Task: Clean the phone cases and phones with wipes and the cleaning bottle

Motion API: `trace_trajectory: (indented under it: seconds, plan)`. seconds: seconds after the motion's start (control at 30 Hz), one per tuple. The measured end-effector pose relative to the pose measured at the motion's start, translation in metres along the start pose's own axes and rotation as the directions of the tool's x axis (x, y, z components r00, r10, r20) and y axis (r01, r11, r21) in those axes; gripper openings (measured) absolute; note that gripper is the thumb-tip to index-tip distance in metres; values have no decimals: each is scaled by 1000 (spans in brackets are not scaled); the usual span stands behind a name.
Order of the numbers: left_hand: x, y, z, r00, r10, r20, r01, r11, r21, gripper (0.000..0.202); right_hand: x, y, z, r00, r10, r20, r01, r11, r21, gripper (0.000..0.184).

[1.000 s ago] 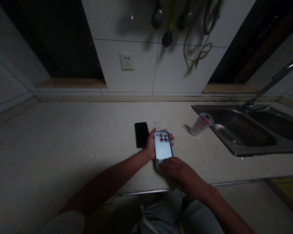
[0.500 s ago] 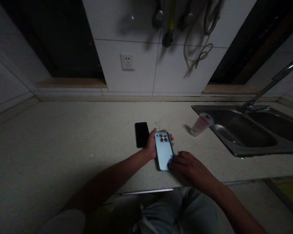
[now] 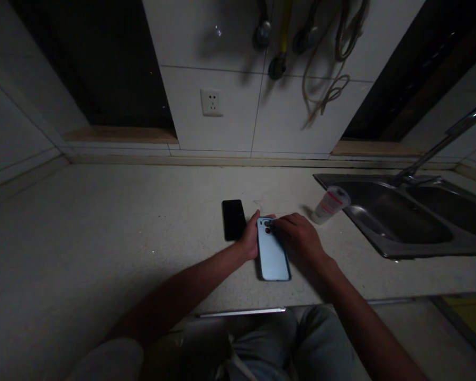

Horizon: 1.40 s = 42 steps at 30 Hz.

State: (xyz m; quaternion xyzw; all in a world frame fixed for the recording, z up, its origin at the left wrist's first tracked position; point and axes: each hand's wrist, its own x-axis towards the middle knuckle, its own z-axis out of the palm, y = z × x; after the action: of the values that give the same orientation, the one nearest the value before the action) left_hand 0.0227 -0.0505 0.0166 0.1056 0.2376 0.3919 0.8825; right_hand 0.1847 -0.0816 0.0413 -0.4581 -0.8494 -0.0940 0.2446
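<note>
My left hand [image 3: 251, 239] is closed around the left side and upper back of a light-blue phone case [image 3: 273, 259] with round camera openings at its top. I cannot tell whether a phone sits inside it. My right hand [image 3: 301, 233] is bent over the case's upper right, its fingertips together at the camera openings. A small dark bit shows at those fingertips, too small to name. Just left of my left hand, a black phone [image 3: 234, 219] lies flat on the counter, dark side up.
A clear plastic cup [image 3: 330, 205] with red print leans beside the double steel sink [image 3: 381, 253] on the right. The pale counter [image 3: 115, 211] runs along a tiled wall with a socket [image 3: 211, 102], pipes and a hanging cord [image 3: 333, 92].
My right hand has moved from the case's lower right corner up to its camera openings. My left hand still holds the case. The view has shifted slightly.
</note>
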Motion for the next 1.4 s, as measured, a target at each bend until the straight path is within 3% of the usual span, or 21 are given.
trace_trajectory:
  seconds: [0.17, 0.37, 0.67, 0.73, 0.83, 0.9, 1.0, 1.17, 1.3, 1.4]
  plan:
    - [0, -2, 0, 997, -74, -32, 74, 997, 2, 48, 27, -15, 9, 989, 146, 2, -146, 986, 84, 24]
    - [3, -1, -7, 992, -104, -75, 97, 992, -86, 53, 39, -41, 17, 992, 115, 55, -124, 974, 189, 24]
    - [1, 0, -2, 1000, -4, 12, 5, 997, -79, 55, -3, -57, -3, 992, 10, 129, -53, 939, 340, 19]
    - [0, 0, -2, 1000, 9, 6, -9, 996, -84, 55, -15, -66, -12, 980, -27, 196, -49, 927, 371, 18]
    - [-2, 1, -2, 1000, 23, 16, -21, 995, -100, 55, -32, -82, -27, 959, -43, 279, -61, 933, 354, 15]
    - [-2, 1, -2, 999, 26, 22, -24, 994, -108, 55, -42, -90, -33, 956, -35, 293, -65, 944, 325, 24]
    - [-1, 2, -4, 999, 26, 25, -23, 994, -105, 54, -53, -92, -34, 962, -27, 271, -34, 976, 217, 34]
    - [0, 2, -7, 999, 30, 35, -27, 996, -80, 60, -60, -80, -23, 980, -16, 197, -10, 992, 126, 27]
    - [-4, 3, -4, 999, 31, 22, -29, 997, -73, 67, -62, -78, -22, 999, 33, 38, -44, 932, 360, 24]
    - [-7, 5, -1, 999, 14, 31, -11, 994, -108, 60, -63, -79, -23, 966, 256, -27, -181, 749, 637, 13]
